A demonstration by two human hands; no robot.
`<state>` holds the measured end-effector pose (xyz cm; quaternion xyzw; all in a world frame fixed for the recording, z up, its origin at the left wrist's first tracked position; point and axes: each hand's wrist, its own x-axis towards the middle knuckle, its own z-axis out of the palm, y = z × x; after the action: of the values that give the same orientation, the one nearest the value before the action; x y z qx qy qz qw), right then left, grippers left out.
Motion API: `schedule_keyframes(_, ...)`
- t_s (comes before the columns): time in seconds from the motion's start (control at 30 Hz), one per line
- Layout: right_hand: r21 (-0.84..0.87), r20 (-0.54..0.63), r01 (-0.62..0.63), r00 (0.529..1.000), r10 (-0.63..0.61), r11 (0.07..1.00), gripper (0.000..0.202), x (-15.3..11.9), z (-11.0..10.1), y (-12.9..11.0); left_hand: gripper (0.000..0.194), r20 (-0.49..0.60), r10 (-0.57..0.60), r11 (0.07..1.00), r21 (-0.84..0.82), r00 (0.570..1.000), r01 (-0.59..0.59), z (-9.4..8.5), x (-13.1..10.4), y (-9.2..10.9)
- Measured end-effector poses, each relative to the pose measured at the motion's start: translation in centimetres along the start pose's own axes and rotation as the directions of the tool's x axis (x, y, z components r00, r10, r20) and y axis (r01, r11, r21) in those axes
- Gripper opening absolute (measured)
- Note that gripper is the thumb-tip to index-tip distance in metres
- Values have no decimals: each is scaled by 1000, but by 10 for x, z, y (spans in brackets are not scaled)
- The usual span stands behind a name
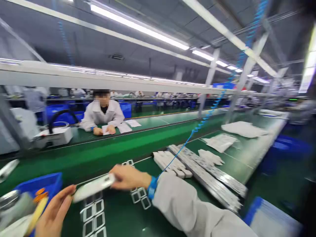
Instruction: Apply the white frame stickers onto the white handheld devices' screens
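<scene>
The surface (123, 219) is green and a bit shiny. White frames (94, 216) are laid flat on it in small groups. To their right, white bars (170, 163) are set side by side, next to long metal strips (204, 179). Past these, flat white packs (220, 142) are spread out. A blue bin (58, 178) is seen at the left.
</scene>
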<state>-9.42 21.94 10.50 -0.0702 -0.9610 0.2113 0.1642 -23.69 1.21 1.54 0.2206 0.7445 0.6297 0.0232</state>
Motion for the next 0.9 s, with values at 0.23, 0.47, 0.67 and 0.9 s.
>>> schedule_keyframes(0.23,129,-300,-546,774,557,828,20,86,11,105,43,-151,-12,999,34,988,17,-2,10,-14)
schedule_keyframes(0.47,173,-320,-463,808,494,869,23,86,30,128,39,32,-89,994,-60,996,90,18,17,-32)
schedule_keyframes(0.67,322,-57,-115,988,141,940,17,77,78,48,34,36,-63,997,-53,997,65,20,19,-29)
schedule_keyframes(0.9,357,-30,28,999,-19,934,19,78,102,-4,37,69,-28,993,-116,997,36,21,18,-26)
